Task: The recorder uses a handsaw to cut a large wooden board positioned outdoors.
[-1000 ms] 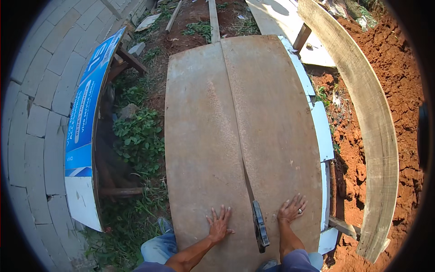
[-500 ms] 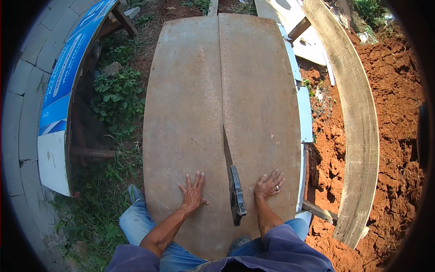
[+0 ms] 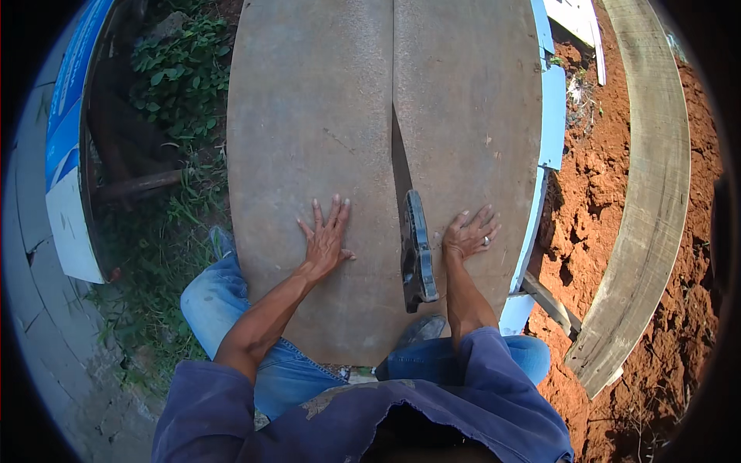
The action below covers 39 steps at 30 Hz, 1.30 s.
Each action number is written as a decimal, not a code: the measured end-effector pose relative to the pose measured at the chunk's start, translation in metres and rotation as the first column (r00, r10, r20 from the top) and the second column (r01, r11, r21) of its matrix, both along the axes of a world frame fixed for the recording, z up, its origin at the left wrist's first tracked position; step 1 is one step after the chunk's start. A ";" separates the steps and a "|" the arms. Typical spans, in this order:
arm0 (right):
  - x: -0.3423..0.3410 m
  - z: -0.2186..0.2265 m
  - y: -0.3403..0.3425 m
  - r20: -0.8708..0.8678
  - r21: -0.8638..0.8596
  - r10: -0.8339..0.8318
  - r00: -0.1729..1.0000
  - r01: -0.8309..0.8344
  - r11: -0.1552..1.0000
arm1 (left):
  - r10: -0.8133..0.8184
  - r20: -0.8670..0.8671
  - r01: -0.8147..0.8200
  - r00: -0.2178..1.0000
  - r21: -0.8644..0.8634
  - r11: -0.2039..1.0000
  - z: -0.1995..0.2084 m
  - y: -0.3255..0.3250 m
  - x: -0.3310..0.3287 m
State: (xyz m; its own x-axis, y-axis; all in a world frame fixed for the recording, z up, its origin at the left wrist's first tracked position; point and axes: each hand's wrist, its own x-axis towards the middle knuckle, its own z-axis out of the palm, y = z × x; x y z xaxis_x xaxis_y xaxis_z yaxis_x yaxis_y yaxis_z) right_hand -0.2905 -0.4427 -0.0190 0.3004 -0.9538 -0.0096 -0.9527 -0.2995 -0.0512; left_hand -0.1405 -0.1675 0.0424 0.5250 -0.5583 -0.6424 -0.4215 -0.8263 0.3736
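Note:
A wide brown wooden board [image 3: 301, 131] lies in front of me, with a long straight cut running down from its far part. A handsaw [image 3: 418, 251] sits in the cut, its blade slanting into the slit and its black handle standing up nearest me. Neither hand holds it. My left hand [image 3: 326, 238] rests flat on the board left of the saw, fingers spread. On the other side, close to the handle, my right hand [image 3: 471, 234] lies flat too, with a ring on one finger. Pale sawdust [image 3: 374, 77] lines the cut.
A long curved-looking plank [image 3: 656, 170] lies to the right above red soil [image 3: 590, 224]. Light blue sheet pieces [image 3: 552, 116] stick out under the board's right edge. At left stand a blue and white panel [image 3: 68, 154] and green plants [image 3: 174, 89]. My shoe [image 3: 422, 329] is under the board's near edge.
The view has tilted toward me, so the board and hands sit higher in the picture and the far end has gone out of sight. Both hands remain flat beside the saw.

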 end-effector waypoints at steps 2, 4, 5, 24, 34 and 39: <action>0.000 -0.001 0.002 -0.025 -0.008 0.021 0.999 -0.021 1.000 | 0.018 0.002 -0.018 1.000 -0.005 1.000 0.005 0.001 -0.001; 0.003 -0.002 0.002 0.019 -0.008 0.030 0.999 -0.030 1.000 | 0.025 -0.009 -0.025 1.000 -0.003 1.000 0.009 0.000 0.005; -0.004 0.001 0.007 -0.002 -0.001 0.042 0.999 -0.042 0.999 | 0.029 -0.005 -0.030 1.000 -0.007 1.000 0.012 0.003 0.000; 0.001 0.182 0.106 0.734 0.530 0.016 0.679 -0.588 0.611 | -0.055 0.135 0.064 0.989 -0.062 0.996 0.036 -0.002 0.022; 0.071 0.231 0.090 0.639 0.529 -0.074 0.766 -0.367 0.765 | 0.508 0.180 -0.355 0.842 -0.524 0.774 0.121 0.019 0.141; -0.091 0.372 0.180 0.699 0.569 -0.179 0.693 -0.386 0.726 | 0.595 0.194 -0.333 0.780 -0.677 0.656 0.146 0.039 0.156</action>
State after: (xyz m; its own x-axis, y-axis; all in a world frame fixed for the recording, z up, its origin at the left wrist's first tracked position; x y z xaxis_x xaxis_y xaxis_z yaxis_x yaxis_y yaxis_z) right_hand -0.3818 -0.2626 0.3533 0.5825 -0.7396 -0.3373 -0.5130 -0.0126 -0.8583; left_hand 0.0151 -0.1288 0.1884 0.9358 -0.3518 0.0240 -0.2520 -0.6197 0.7433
